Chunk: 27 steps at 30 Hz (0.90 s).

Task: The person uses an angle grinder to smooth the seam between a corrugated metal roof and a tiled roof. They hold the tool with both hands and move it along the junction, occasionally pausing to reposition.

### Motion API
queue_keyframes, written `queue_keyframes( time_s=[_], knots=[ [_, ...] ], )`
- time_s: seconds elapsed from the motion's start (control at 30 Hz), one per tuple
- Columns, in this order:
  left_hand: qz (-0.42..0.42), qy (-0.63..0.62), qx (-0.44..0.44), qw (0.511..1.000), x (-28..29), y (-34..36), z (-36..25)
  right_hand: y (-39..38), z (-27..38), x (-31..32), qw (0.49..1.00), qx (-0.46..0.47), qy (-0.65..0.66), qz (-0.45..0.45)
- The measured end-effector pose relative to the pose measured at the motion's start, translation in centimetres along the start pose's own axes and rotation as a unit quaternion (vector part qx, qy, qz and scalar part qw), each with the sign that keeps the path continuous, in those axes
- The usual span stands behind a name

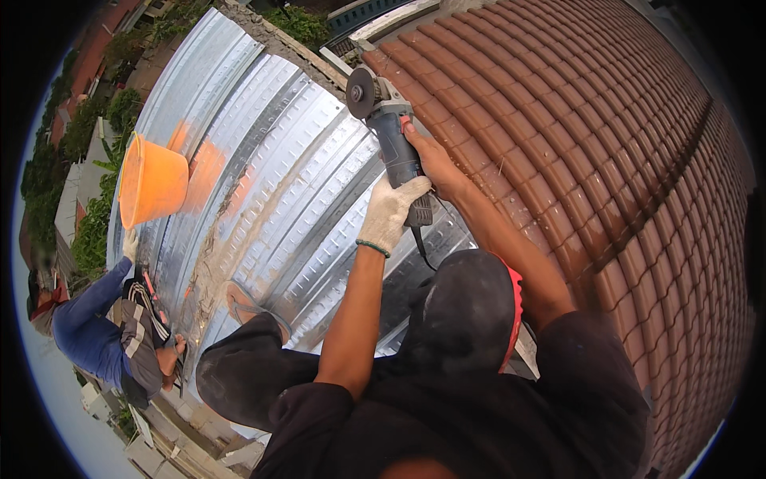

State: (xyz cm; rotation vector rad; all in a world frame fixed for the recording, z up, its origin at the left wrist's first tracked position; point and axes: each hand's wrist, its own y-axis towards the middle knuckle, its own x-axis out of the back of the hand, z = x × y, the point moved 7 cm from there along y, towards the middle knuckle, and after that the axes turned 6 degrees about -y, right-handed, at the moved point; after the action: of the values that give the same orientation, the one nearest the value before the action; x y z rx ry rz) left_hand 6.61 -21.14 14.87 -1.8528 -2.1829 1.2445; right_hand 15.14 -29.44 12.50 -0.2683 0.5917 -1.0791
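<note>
I hold a grey angle grinder [391, 148] upright at top centre of the head view, its dark cutting disc [360, 93] at the upper end. My left hand [389, 209], in a cream knit glove, is closed round the lower part of the body. My right hand [431, 160], bare, grips the upper part beside the red switch, thumb near it. A black cord [421, 251] hangs from the lower end. Beneath the grinder lie ribbed silver metal roofing sheets [263, 152], with my sandalled foot [243, 303] on them near my dark-clad knees.
An orange bucket [152, 182] rests on the sheets at left. Below it a co-worker [96, 335] in blue crouches, a gloved hand near the bucket. A brown tiled roof [558, 128] slopes along the right. Greenery [96, 215] and lower rooftops lie beyond the left edge.
</note>
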Motion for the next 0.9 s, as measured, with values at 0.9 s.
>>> queue_keyframes(
  time_s=[0.9],
  knots=[
    [-0.275,-0.002,-0.165,0.947,15.9,1.9,3.0,-10.3,-10.5,17.0,0.837,-0.063,-0.542,0.034]
  ],
)
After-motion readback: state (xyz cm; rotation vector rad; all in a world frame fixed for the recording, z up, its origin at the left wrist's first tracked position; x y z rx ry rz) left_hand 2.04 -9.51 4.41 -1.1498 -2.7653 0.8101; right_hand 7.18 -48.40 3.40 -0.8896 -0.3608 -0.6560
